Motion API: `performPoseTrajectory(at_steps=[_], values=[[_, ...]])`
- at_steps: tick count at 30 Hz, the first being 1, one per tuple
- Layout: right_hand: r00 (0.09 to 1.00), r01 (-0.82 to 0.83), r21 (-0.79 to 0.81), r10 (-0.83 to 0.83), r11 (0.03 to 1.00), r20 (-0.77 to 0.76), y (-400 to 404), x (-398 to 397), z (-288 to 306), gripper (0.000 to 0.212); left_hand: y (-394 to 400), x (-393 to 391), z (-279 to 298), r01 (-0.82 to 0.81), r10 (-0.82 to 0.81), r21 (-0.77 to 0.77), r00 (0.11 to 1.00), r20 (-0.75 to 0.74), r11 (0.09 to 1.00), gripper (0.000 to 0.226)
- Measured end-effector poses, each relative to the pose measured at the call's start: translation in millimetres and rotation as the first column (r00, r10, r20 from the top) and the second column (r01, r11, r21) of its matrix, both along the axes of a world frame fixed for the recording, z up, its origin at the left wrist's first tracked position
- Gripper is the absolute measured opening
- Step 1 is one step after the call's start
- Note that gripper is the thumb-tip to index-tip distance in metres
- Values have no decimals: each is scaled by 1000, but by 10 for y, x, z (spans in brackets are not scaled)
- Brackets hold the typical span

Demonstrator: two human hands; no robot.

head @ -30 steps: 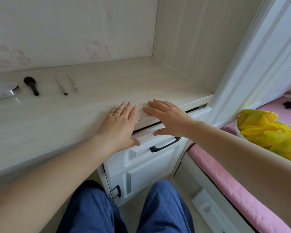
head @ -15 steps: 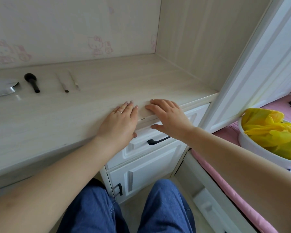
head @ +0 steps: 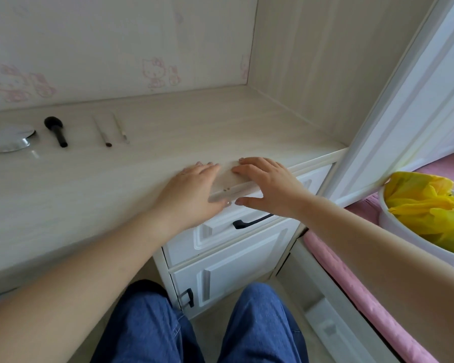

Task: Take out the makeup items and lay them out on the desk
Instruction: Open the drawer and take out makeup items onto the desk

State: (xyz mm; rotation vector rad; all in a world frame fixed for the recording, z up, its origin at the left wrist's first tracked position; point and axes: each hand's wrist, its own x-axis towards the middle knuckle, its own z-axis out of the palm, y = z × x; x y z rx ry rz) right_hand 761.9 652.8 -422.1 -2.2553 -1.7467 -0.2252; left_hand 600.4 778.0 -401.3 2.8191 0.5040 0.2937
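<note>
Resting left hand (head: 194,189) and right hand (head: 268,184) flat, fingers straight, on near worktop (head: 168,142) edge. Lying laid out far left: compact (head: 9,138), brush (head: 55,131). Judging task nearly finished; drawer (head: 236,226) closed.

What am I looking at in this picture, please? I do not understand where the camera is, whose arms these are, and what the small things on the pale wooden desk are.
The camera sits on a person's head and looks forward and down, so the two bare arms and the blue-jeaned knees are that person's own. No machine is present. The left hand and the right hand rest flat, fingers straight, on the front edge of the pale wood-grain desk; neither holds anything. Below them is a closed white drawer with a black handle. Laid out at the far left of the desk are a round silver compact, a black powder brush and two thin pale brushes, side by side and apart. On the right stands a white tub of yellow plastic.
</note>
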Motion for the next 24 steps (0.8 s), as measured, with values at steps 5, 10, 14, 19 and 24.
performPoseTrajectory(at_steps=[5,10,14,19,24], values=[[902,70,84,-27,994,-431,182,95,326,58,307,141,200,6,91,-421,974,209,907,68],[757,49,201,95,978,-646,711,442,424,49,798,494,266,-24,157,-452,953,259,891,69],[661,42,206,127,978,-740,1186,741,503,47,1118,754,359,-81,236,-508,939,249,858,69],[533,37,138,97,990,-841,1603,888,824,47,1393,892,703,-160,358,-629,912,201,761,71],[450,25,73,53,997,-891,1849,802,1293,50,1585,719,1248,-208,459,-760,878,132,616,69]])
